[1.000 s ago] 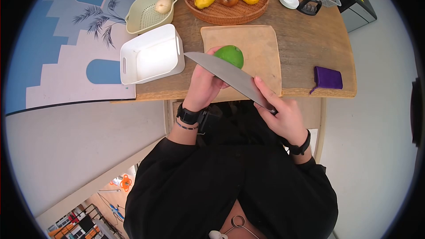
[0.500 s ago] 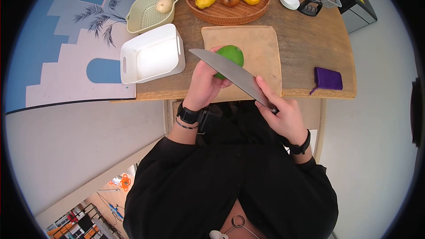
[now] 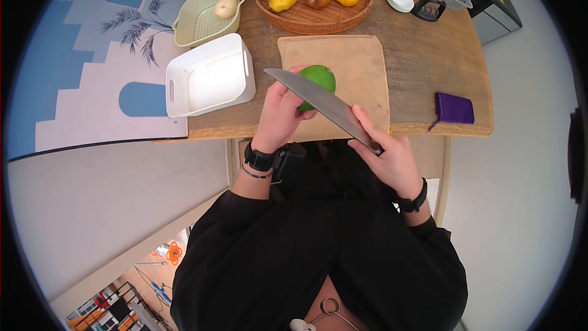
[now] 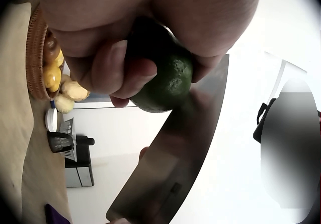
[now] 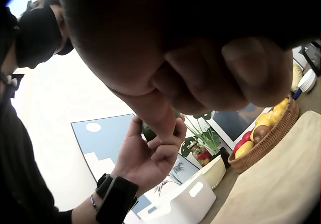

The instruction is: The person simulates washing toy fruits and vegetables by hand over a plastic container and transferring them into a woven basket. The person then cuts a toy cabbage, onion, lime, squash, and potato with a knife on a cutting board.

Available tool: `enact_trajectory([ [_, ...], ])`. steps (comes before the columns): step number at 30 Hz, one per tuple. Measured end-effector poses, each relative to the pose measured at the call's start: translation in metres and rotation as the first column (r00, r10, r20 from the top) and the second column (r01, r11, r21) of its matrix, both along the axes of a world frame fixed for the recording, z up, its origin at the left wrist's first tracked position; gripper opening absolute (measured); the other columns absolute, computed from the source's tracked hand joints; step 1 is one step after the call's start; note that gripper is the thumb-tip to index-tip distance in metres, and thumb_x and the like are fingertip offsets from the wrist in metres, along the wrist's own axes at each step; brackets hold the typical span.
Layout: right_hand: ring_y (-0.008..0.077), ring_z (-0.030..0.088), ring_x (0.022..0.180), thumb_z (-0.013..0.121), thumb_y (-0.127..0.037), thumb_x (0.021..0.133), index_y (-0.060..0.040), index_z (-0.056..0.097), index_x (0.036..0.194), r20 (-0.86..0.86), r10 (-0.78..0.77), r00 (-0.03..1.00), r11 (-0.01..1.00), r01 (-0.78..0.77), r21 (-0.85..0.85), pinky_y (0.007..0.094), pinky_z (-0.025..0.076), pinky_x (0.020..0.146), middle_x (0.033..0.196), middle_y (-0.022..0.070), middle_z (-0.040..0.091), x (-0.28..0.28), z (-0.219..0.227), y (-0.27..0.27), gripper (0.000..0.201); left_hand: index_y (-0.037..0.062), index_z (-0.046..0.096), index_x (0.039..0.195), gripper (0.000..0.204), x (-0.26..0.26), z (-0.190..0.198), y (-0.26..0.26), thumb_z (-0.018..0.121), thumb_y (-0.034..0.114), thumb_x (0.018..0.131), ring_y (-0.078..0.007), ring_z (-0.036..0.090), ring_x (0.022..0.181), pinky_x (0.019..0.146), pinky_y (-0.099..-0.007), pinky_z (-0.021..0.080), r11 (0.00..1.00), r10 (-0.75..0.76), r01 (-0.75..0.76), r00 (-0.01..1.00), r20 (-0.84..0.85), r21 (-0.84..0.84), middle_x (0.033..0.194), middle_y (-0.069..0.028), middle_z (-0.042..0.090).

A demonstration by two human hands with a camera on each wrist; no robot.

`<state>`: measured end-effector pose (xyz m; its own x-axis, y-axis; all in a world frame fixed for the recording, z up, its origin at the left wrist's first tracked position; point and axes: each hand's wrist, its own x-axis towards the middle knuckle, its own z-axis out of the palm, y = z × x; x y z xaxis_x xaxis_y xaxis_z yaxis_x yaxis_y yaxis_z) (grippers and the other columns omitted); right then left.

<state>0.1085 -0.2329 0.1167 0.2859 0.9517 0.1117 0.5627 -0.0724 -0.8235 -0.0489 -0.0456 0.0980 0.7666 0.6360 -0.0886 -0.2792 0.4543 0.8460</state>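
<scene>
A smooth round green fruit (image 3: 320, 76) sits in my left hand (image 3: 278, 116), the fingers wrapped round it over the cutting board (image 3: 362, 76). My right hand (image 3: 395, 159) grips a kitchen knife (image 3: 327, 107) by the handle, with the index finger extended along the blade. The broad blade slants across the near side of the fruit, its tip pointing up and left over the left hand. In the left wrist view the blade (image 4: 170, 169) lies right at the fruit (image 4: 173, 81), which has a rough patch. From the right wrist, the fruit is mostly hidden behind fingers.
A white bin (image 3: 214, 79) and a green colander (image 3: 199, 24) with a pale vegetable stand left of the board. Behind is a wicker tray (image 3: 312, 26) of fruit. A purple pouch (image 3: 454, 108), a white dish (image 3: 400, 0) and a black-handled tool (image 3: 428, 8) lie to the right.
The knife has slid slightly rightward across the fruit over the last second, its tip now further right. The left hand and the fruit have shifted only a little.
</scene>
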Motion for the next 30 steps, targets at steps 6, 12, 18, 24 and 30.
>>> enact_trajectory([
  [6,0.015,0.055,0.064,0.081,-0.007,0.085,-0.0223,0.051,0.151,-0.073,0.01,0.997,1.0,-0.012,-0.022,0.0253,0.052,0.07,0.121,0.0096,0.073,0.003,0.001,0.0,0.074,-0.0011,0.054,0.13,0.037,0.002,-0.001,-0.004,0.052,0.023,0.101,-0.0114,0.051,0.065,0.056,-0.0235,0.037,0.999,0.033,-0.032,0.999,-0.037,0.022,0.101,-0.0122,0.067],
  [12,0.0038,0.036,0.07,0.077,-0.007,0.09,-0.0134,0.049,0.153,-0.354,0.017,0.935,0.966,-0.106,-0.234,0.0189,0.038,0.066,0.116,-0.0097,0.072,0.011,-0.003,0.0,0.069,-0.002,0.059,0.125,0.037,0.001,0.0,-0.004,0.056,0.028,0.103,-0.0113,0.049,0.061,0.053,-0.0236,0.038,0.997,-0.047,0.046,0.999,-0.019,-0.06,0.087,-0.0043,0.06],
  [18,0.0075,0.028,0.069,0.074,-0.015,0.094,-0.0196,0.046,0.155,-0.504,-0.002,0.864,0.966,-0.129,-0.224,0.0214,0.033,0.064,0.083,-0.014,0.045,0.011,-0.018,0.001,0.067,-0.0023,0.06,0.124,0.048,0.005,0.0,-0.009,0.046,0.039,0.106,-0.0102,0.051,0.058,0.049,-0.0236,0.038,0.999,-0.029,0.033,0.991,-0.133,0.03,0.098,-0.0139,0.07],
  [24,0.0051,0.035,0.073,0.073,-0.014,0.095,-0.0163,0.045,0.155,-0.556,-0.034,0.831,0.951,-0.144,-0.273,0.0196,0.037,0.07,0.093,-0.0135,0.055,0.013,-0.02,0.002,0.066,-0.0022,0.06,0.124,0.046,0.008,-0.001,-0.009,0.043,0.037,0.108,-0.011,0.052,0.059,0.049,-0.024,0.04,0.999,-0.025,0.028,0.989,-0.143,0.021,0.1,-0.0139,0.07],
  [30,0.0021,0.035,0.073,0.072,-0.008,0.095,-0.0074,0.042,0.155,-0.503,0.021,0.864,0.981,-0.116,-0.158,0.0192,0.035,0.065,0.102,-0.0101,0.055,0.011,-0.014,0.004,0.067,-0.0018,0.06,0.124,0.04,0.006,-0.003,-0.008,0.053,0.033,0.107,-0.0116,0.055,0.063,0.054,-0.0254,0.043,0.997,-0.049,0.044,0.996,-0.069,-0.063,0.091,-0.005,0.063],
])
